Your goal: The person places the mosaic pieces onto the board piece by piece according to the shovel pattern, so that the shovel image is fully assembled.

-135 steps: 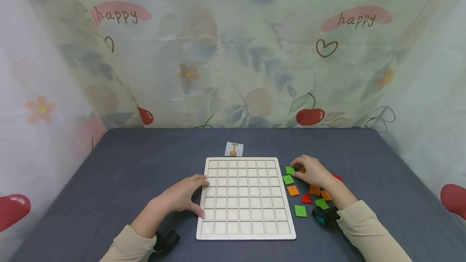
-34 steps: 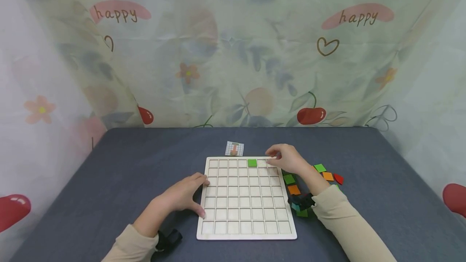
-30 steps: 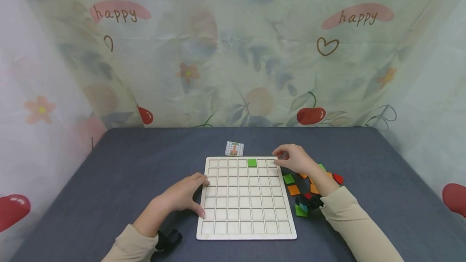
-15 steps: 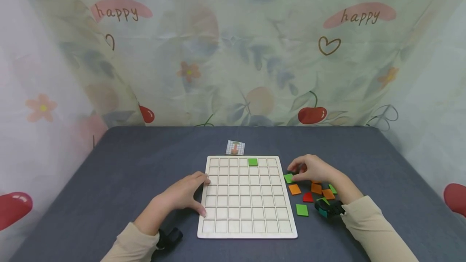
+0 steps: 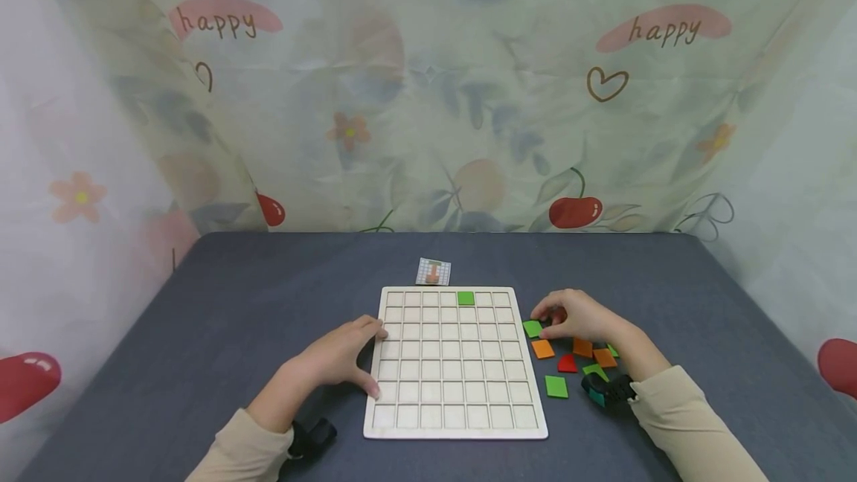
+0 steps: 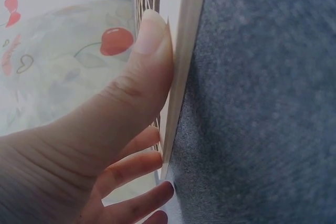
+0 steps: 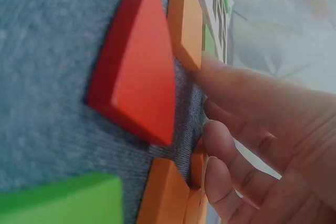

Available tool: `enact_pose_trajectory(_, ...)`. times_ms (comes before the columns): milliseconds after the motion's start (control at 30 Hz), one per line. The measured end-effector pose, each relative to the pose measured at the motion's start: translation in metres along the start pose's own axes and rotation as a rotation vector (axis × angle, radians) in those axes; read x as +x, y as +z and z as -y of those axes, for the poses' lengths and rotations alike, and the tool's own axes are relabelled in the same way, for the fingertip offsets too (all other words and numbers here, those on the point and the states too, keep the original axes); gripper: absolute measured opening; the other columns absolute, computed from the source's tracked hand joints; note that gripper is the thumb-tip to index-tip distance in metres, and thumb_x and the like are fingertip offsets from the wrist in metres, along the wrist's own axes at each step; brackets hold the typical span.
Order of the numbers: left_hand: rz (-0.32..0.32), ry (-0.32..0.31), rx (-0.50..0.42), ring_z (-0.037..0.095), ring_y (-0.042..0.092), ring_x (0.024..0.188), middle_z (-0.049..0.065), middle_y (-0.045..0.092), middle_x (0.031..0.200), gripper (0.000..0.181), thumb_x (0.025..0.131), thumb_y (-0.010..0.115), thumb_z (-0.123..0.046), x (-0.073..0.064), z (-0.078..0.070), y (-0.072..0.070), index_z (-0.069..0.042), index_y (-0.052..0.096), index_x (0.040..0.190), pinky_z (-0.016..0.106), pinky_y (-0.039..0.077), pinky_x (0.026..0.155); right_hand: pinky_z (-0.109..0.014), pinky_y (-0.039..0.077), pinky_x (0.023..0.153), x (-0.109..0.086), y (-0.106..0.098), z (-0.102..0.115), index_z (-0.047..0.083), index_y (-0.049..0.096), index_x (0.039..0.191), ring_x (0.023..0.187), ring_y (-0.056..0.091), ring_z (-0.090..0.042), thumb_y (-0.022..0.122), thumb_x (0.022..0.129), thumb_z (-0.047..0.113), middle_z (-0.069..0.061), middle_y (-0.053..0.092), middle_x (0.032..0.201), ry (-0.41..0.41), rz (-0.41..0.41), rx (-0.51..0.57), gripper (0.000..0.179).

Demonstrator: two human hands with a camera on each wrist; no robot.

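My two hands are well apart, with the white board between them. My left hand [image 5: 341,354] rests on the board's left side, fingers and thumb spread wide, the thumb lying on the rim and the other fingers at the same edge farther up. My right hand [image 5: 581,316] is on the other side, bent down over a little green square [image 5: 532,329] that lies on the table just beside the board. My thumb and pointing finger are right at that square, but I can't tell if they pinch it. The white board [image 5: 453,370] lies flat, with seven rows of seven boxes. One green piece [image 5: 465,298] sits in the top row, fifth box from the left. Just under my right hand lies an orange square [image 5: 542,349], then a red piece [image 5: 566,363] with a curved side. More orange squares [image 5: 582,348] and a couple of green squares [image 5: 595,372] lie near my wrist, some partly hidden. One more green tile [image 5: 556,386] lies nearer to me. Past the board's far edge is a small picture card [image 5: 434,271]. I have a black band [image 5: 313,437] on my left wrist and another on my right. Everything is on a dark blue-gray table [image 5: 301,274], and behind it hangs a pale curtain [image 5: 415,125] with cherries, hearts and "happy" on it.
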State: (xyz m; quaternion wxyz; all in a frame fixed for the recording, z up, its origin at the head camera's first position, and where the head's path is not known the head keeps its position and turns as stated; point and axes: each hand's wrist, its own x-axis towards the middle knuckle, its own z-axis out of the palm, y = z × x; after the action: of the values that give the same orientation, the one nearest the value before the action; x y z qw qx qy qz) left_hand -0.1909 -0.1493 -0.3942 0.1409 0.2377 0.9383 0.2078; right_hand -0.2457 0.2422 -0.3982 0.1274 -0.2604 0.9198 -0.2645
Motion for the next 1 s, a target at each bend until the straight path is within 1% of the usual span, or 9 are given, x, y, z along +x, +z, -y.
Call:
enact_pose_trajectory(267,-0.003,0.005,0.006,0.032,0.048,0.122,0.014,0.049,0.131,0.081,0.057,0.086,-0.037,-0.0002,0.0018,0.0015,-0.003,0.053,0.122,0.047,0.041,0.101,-0.02,0.043,0.061,-0.0009,0.0024,0.0005,0.008,0.07,0.1,0.07,0.048,-0.007,0.073,0.08,0.017,-0.003,0.063,0.088,0.009,-0.017,-0.012,0.022)
enact_pose_trajectory(500,-0.007,0.027,0.018,0.032,0.049,0.121,0.015,0.049,0.131,0.082,0.057,0.086,-0.038,0.0,0.0034,0.0013,-0.002,0.053,0.123,0.047,0.041,0.1,-0.02,0.044,0.062,-0.0026,0.0029,0.0004,0.006,0.07,0.101,0.071,0.048,-0.006,0.071,0.081,0.018,-0.004,0.064,0.09,-0.018,-0.023,-0.013,0.022)
enact_pose_trajectory(767,0.005,0.013,0.002,0.032,0.048,0.123,0.015,0.048,0.133,0.082,0.058,0.086,-0.038,0.0012,0.0037,0.0021,-0.003,0.053,0.124,0.047,0.041,0.1,-0.02,0.045,0.064,-0.0035,0.0031,0.0022,0.007,0.069,0.101,0.074,0.049,-0.007,0.071,0.082,0.018,-0.005,0.064,0.093,0.004,-0.021,-0.001,0.023)
enact_pose_trajectory(1000,-0.004,0.011,0.003,0.031,0.048,0.122,0.014,0.048,0.133,0.081,0.058,0.086,-0.036,0.0026,0.0045,0.0029,-0.003,0.053,0.124,0.046,0.041,0.101,-0.021,0.046,0.064,-0.0024,0.0028,0.0047,0.006,0.069,0.101,0.074,0.05,-0.007,0.071,0.082,0.018,-0.005,0.065,0.093,0.014,-0.026,-0.001,0.022)
